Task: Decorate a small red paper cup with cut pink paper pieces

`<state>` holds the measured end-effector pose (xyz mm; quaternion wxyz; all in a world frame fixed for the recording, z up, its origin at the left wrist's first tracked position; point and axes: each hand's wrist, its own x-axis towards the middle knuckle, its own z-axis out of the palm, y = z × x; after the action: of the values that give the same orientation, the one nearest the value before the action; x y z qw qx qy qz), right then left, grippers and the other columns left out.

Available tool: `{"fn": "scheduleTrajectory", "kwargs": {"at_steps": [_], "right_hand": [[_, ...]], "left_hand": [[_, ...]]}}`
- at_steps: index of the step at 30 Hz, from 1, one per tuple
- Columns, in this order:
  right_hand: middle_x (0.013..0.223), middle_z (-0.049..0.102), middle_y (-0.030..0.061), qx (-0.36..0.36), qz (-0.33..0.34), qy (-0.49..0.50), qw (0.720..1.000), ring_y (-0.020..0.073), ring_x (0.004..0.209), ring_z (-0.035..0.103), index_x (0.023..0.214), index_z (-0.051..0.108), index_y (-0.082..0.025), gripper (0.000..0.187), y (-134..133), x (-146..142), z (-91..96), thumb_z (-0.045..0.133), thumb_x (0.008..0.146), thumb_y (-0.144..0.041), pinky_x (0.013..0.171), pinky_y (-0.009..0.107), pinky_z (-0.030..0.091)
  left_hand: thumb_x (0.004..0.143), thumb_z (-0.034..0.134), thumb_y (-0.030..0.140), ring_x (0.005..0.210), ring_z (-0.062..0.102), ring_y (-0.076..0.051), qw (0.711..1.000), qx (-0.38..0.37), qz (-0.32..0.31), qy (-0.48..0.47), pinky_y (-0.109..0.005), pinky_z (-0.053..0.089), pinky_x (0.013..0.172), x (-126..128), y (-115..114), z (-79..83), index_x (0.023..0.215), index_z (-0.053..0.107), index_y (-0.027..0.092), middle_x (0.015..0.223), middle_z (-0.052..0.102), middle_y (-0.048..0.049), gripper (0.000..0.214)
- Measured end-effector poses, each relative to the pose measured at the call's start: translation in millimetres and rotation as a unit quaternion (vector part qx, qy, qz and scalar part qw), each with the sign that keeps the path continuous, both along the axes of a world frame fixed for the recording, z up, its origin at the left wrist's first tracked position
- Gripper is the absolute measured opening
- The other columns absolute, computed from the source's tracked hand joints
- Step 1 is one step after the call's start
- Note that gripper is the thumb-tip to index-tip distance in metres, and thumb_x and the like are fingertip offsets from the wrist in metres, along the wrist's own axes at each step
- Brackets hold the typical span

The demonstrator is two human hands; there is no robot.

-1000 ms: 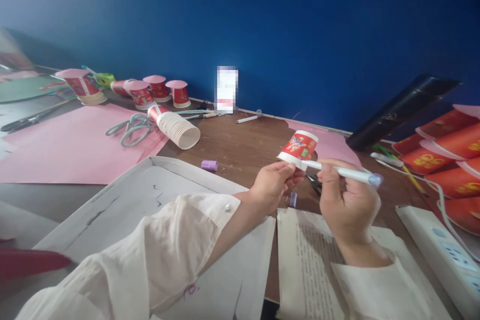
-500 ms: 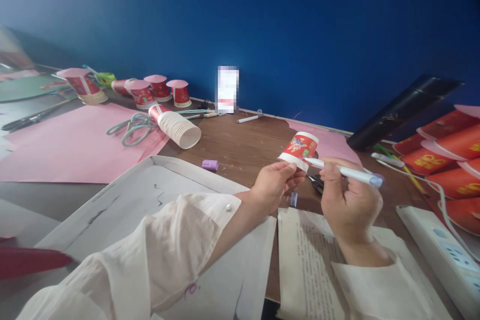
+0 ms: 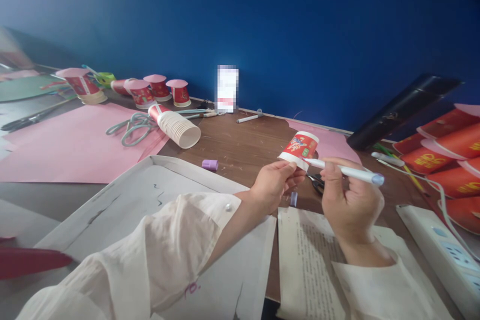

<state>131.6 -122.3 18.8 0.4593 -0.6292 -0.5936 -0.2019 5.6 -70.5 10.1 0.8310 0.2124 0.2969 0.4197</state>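
The cup (image 3: 301, 144) is being held tilted above the worktop (image 3: 240, 140), its lower edge being pinched in the closed fingers of the left hand (image 3: 276, 182). From its right, the pen (image 3: 358, 174) is being gripped by the right hand (image 3: 349, 205), lengthwise aimed leftward, tip at the cup's lower side; contact cannot be told.

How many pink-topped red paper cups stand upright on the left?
4: leftmost red paper cup; then, rightward, the front cup, the cup behind, and the rightmost cup. Others may be hidden.
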Motion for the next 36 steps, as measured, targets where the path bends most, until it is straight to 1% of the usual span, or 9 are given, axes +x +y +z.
{"fn": "scheduleTrajectory", "kwargs": {"at_steps": [4, 9, 16, 22, 25, 30, 36], "right_hand": [[0.077, 0.073, 0.0071, 0.0, 0.013, -0.006, 1.0, 0.0212, 0.073, 0.069, 0.098, 0.076, -0.019, 0.03, -0.1, -0.6, 0.8, 0.053, 0.099, -0.038, 0.071, 0.032, 0.051], [0.075, 0.073, 0.0069, 0.0, 0.002, -0.005, 1.0, 0.0213, 0.074, 0.069, 0.097, 0.076, -0.018, 0.029, 0.2, -1.0, 1.5, 0.053, 0.099, -0.037, 0.072, 0.032, 0.051], [0.072, 0.072, 0.0057, -0.005, 0.018, 0.006, 1.0, 0.0206, 0.072, 0.069, 0.091, 0.075, -0.019, 0.03, -2.9, -1.0, 0.8, 0.054, 0.098, -0.038, 0.072, 0.032, 0.052], [0.073, 0.072, 0.0051, -0.003, 0.009, 0.011, 1.0, 0.0201, 0.07, 0.069, 0.094, 0.075, -0.02, 0.03, -1.3, 0.0, -0.8, 0.054, 0.099, -0.039, 0.071, 0.032, 0.052], [0.074, 0.073, 0.005, -0.003, 0.005, 0.009, 1.0, 0.02, 0.07, 0.069, 0.095, 0.075, -0.02, 0.03, -1.2, -0.3, -0.8, 0.053, 0.099, -0.039, 0.071, 0.032, 0.052], [0.072, 0.072, 0.0047, -0.011, 0.024, 0.017, 1.0, 0.0191, 0.068, 0.068, 0.092, 0.075, -0.019, 0.029, -2.9, -1.2, -0.5, 0.055, 0.098, -0.039, 0.069, 0.031, 0.051], [0.076, 0.074, 0.0063, 0.0, 0.002, 0.006, 1.0, 0.0204, 0.074, 0.07, 0.095, 0.075, -0.018, 0.029, -1.7, -0.6, 0.4, 0.054, 0.099, -0.038, 0.072, 0.031, 0.052]], "left_hand": [[0.091, 0.061, 0.011, 0.07, 0.063, -0.011, 1.0, 0.003, -0.003, -0.003, -0.03, 0.049, 0.091, 0.0, -0.3, 0.3, 0.08, 0.071, 0.009, 0.076, 0.067, -0.0067, 0.016], [0.09, 0.063, 0.013, 0.071, 0.063, -0.011, 1.0, 0.006, -0.004, -0.001, -0.029, 0.05, 0.09, -0.7, -0.2, 0.1, 0.08, 0.071, 0.009, 0.075, 0.067, -0.006, 0.014], [0.094, 0.056, 0.01, 0.07, 0.064, -0.011, 1.0, -0.004, 0.002, 0.0, -0.03, 0.049, 0.09, -2.0, -1.5, 4.5, 0.078, 0.07, 0.008, 0.074, 0.067, -0.007, 0.021], [0.094, 0.055, 0.008, 0.071, 0.063, -0.011, 1.0, -0.008, 0.001, -0.002, -0.031, 0.049, 0.091, -1.0, -1.1, 6.0, 0.077, 0.07, 0.008, 0.074, 0.067, -0.0072, 0.023], [0.093, 0.057, 0.009, 0.072, 0.063, -0.012, 1.0, -0.006, 0.005, -0.009, -0.032, 0.049, 0.092, -0.6, -1.2, 4.1, 0.078, 0.071, 0.008, 0.075, 0.067, -0.0075, 0.021], [0.092, 0.061, 0.011, 0.071, 0.063, -0.012, 1.0, 0.0, -0.001, -0.012, -0.032, 0.049, 0.093, -0.7, -1.1, 2.4, 0.078, 0.071, 0.008, 0.075, 0.067, -0.0078, 0.017], [0.094, 0.057, 0.01, 0.07, 0.063, -0.011, 1.0, -0.006, 0.003, -0.001, -0.031, 0.049, 0.091, -0.6, -0.6, 3.8, 0.078, 0.07, 0.009, 0.074, 0.067, -0.007, 0.021]]}}
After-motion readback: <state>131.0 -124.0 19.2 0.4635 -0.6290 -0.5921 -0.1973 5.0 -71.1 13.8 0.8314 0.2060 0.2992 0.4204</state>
